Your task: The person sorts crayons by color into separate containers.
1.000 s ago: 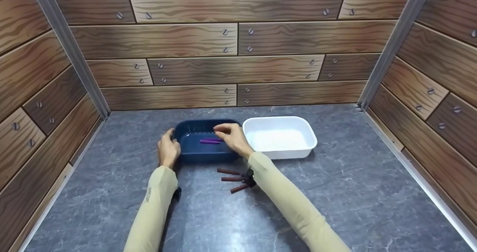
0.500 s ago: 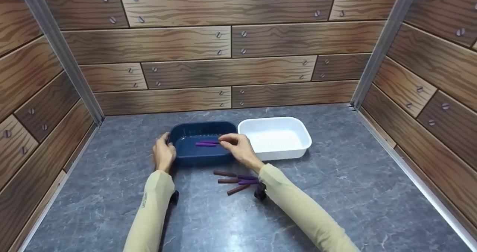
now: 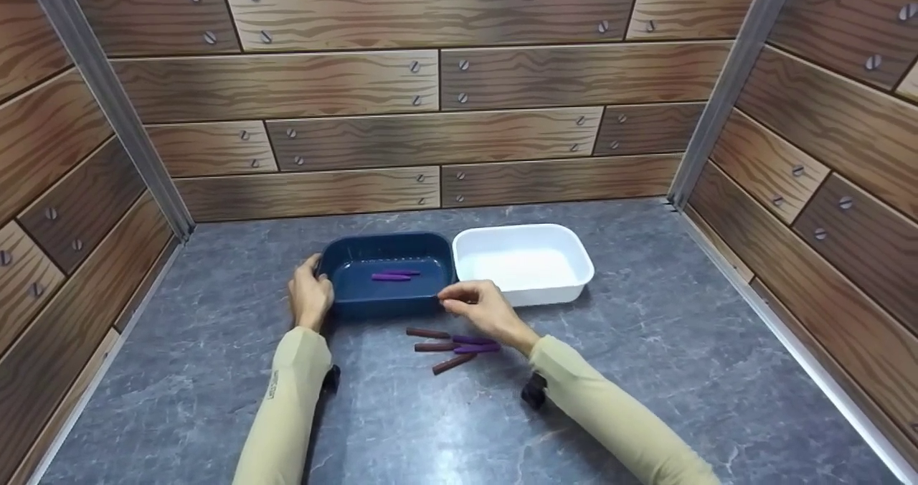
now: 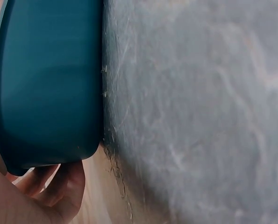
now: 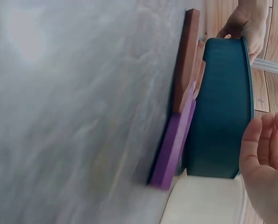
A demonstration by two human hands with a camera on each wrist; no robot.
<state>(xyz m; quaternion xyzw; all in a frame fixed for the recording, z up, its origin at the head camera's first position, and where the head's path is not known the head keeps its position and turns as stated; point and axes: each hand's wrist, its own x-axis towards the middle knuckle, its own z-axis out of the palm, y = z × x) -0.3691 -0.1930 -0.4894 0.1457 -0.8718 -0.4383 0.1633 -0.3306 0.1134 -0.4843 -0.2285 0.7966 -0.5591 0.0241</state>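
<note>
My left hand [image 3: 311, 300] grips the left end of the dark blue tray [image 3: 391, 305], its fingers curled against the end wall in the left wrist view. Two purple sticks [image 3: 391, 278] lie side by side on the tray's floor. My right hand [image 3: 491, 313] hovers by the tray's front right corner, fingers loosely bent and nothing seen between them. Below it on the table lie three brown sticks [image 3: 436, 347] and two purple sticks [image 3: 477, 349], partly overlapping. In the right wrist view the right hand [image 5: 265, 172] is near the tray wall, with the loose sticks farther left.
A white tray [image 3: 527, 296] stands directly right of the blue one. Grey marbled table surface [image 3: 401, 427] extends around both. Wood-patterned walls [image 3: 301, 83] close off the back and sides.
My right hand has moved from over the blue tray to its front right corner, toward me. The loose purple sticks on the table have come into view. My left hand keeps its grip.
</note>
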